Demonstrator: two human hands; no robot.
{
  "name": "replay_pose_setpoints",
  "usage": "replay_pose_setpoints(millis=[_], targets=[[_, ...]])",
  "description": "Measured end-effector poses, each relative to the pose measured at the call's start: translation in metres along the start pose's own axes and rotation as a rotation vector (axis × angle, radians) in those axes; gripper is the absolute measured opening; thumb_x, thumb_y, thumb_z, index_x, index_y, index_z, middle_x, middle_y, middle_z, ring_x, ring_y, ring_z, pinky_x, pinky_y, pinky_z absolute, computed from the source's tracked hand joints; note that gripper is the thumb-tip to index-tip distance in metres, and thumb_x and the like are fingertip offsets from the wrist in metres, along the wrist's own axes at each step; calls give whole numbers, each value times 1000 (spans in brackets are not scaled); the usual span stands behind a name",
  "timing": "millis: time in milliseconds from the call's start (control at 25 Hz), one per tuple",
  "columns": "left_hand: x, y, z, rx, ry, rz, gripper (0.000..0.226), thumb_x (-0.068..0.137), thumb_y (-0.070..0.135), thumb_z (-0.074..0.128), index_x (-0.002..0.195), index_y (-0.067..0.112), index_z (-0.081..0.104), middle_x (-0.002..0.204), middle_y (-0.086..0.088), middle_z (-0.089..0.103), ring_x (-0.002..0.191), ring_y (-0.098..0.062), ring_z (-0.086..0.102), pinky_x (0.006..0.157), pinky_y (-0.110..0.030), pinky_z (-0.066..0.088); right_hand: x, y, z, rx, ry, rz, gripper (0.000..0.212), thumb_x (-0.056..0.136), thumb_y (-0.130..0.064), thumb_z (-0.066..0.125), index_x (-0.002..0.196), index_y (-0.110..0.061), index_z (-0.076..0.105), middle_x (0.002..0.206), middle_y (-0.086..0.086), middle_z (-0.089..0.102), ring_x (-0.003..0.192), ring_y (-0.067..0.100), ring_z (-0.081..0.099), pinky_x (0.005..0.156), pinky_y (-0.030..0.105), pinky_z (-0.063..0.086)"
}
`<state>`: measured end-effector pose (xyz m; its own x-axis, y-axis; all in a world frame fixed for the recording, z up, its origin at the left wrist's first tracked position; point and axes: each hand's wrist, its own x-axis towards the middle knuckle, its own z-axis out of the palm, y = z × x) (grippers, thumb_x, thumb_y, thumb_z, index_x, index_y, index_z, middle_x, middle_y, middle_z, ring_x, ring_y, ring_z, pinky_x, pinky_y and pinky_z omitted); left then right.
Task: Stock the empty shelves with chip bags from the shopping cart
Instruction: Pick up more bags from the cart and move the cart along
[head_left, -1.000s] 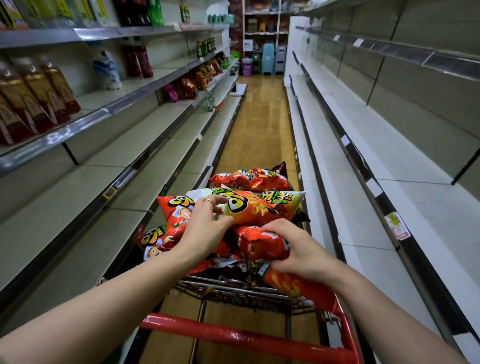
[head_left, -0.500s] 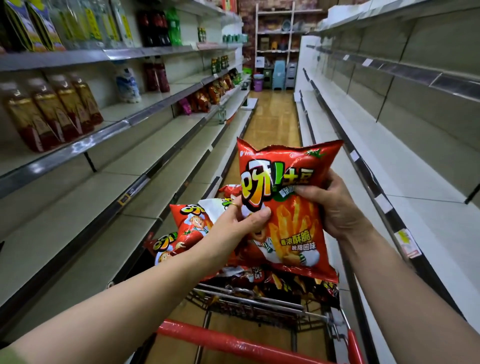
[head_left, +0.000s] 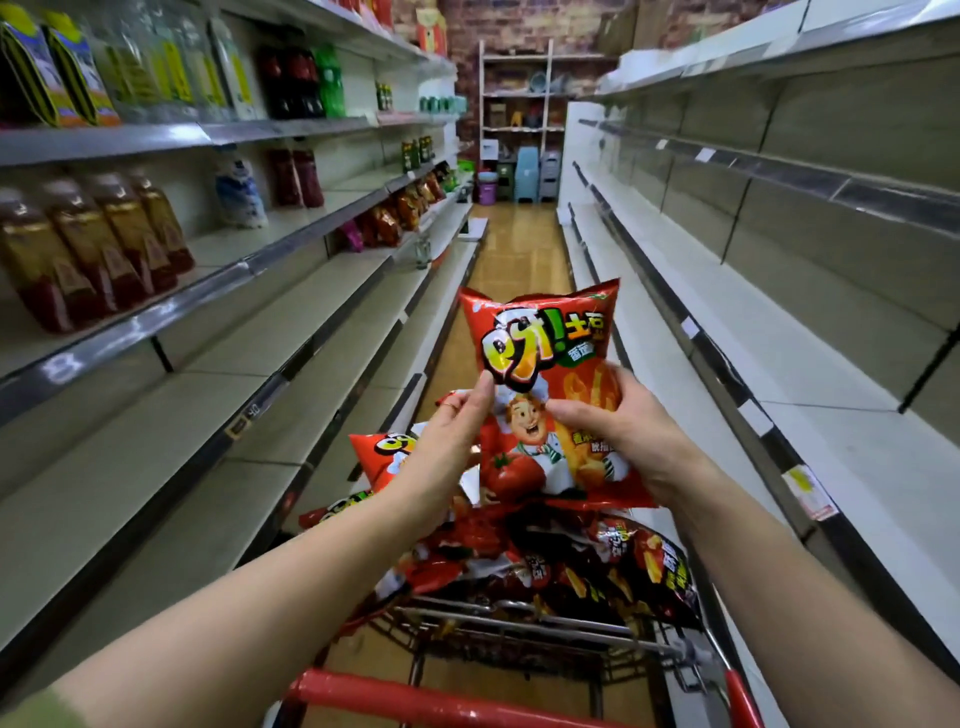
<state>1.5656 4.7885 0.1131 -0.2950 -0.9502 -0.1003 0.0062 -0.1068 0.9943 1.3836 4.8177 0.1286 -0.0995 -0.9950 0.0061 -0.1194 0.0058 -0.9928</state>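
Above a wire shopping cart (head_left: 524, 631) with a red handle, a glossy red chip bag (head_left: 540, 358) (cartoon chef on its front) stood upright in the air. The left hand (head_left: 441, 457) pinched its left edge between thumb and fingers; the right hand (head_left: 628, 436) gripped its right side, thumb in front. More red bags (head_left: 613, 566) lay heaped in the cart.

chip bags (head_left: 597, 571) in cart (head_left: 415, 696), shelves (head_left: 831, 415) — either side

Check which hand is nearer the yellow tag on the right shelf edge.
Right. The right hand holds the right side of the chip bag, toward the yellow tag; the left hand pinches the bag's left edge, farther away.
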Motion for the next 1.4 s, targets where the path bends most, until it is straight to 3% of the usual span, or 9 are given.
replay_pose_setpoints(millis=[80, 200, 320, 520, 640, 800, 960, 1160, 1400], targets=[[16, -1, -35, 127, 200, 24, 59, 80, 56, 60, 121, 14, 50, 117, -5, 60, 111, -23, 57, 100, -41, 43, 4, -7, -1, 51, 109, -18, 73, 59, -30, 79, 122, -18, 44, 107, 4, 65, 90, 19, 68, 73, 31, 55], [30, -18, -89, 356, 432, -156, 67, 76, 35, 75, 126, 1, 44, 126, -18, 53, 112, -30, 54, 95, -39, 45, 13, -9, -8, 124, 216, -11, 64, 64, -23, 78, 119, -14, 47, 109, 10, 65, 91, 25, 68, 74, 35, 55], [37, -41, -107, 330, 365, -390, 51, 76, 36, 74, 105, -2, 55, 113, -17, 60, 90, -26, 58, 78, -32, 47, 16, -4, -3, 113, 204, 29, 59, 65, -21, 77, 116, -14, 48, 109, 14, 65, 91, 29, 67, 75, 37, 55], [49, -62, -97, 76, 146, -533, 59, 74, 38, 77, 118, 6, 56, 101, -15, 68, 87, -30, 66, 78, -39, 53, 14, 9, 7, 43, 182, 75, 69, 61, -25, 77, 121, -13, 45, 109, 11, 64, 93, 27, 67, 76, 37, 55], [53, -66, -97, 95, 130, -533, 68, 63, 33, 85, 118, 5, 57, 103, -17, 69, 89, -34, 67, 85, -49, 54, 15, 13, 7, 27, 169, 95, 66, 65, -25, 77, 121, -15, 44, 107, 8, 64, 91, 23, 67, 70, 32, 54], [47, -54, -96, 85, 206, -458, 49, 74, 26, 77, 111, 0, 58, 84, -15, 67, 72, -28, 66, 62, -33, 52, 17, 15, 7, 13, 146, 109, 61, 70, -24, 77, 120, -17, 43, 106, 6, 64, 90, 22, 67, 69, 31, 54], [39, -28, -111, 147, 239, -400, 57, 63, 36, 80, 105, 2, 62, 89, -18, 71, 76, -33, 70, 71, -40, 57, 19, 9, 4, 17, 116, 110, 55, 72, -23, 75, 117, -19, 43, 104, 5, 64, 88, 21, 67, 67, 30, 53], [21, 5, -143, 238, 223, -337, 48, 73, 27, 75, 108, 0, 57, 86, -19, 70, 71, -30, 69, 58, -32, 53, 21, 10, 5, 11, 85, 116, 64, 63, -28, 78, 117, -15, 47, 106, 9, 67, 90, 25, 69, 74, 36, 55], [15, 36, -136, -13, 116, -61, 61, 63, 18, 82, 118, 10, 56, 91, -15, 73, 72, -29, 72, 63, -37, 59, 13, 0, 12, 43, 120, 81, 63, 64, -27, 77, 118, -17, 46, 105, 9, 66, 88, 25, 68, 69, 34, 55]])
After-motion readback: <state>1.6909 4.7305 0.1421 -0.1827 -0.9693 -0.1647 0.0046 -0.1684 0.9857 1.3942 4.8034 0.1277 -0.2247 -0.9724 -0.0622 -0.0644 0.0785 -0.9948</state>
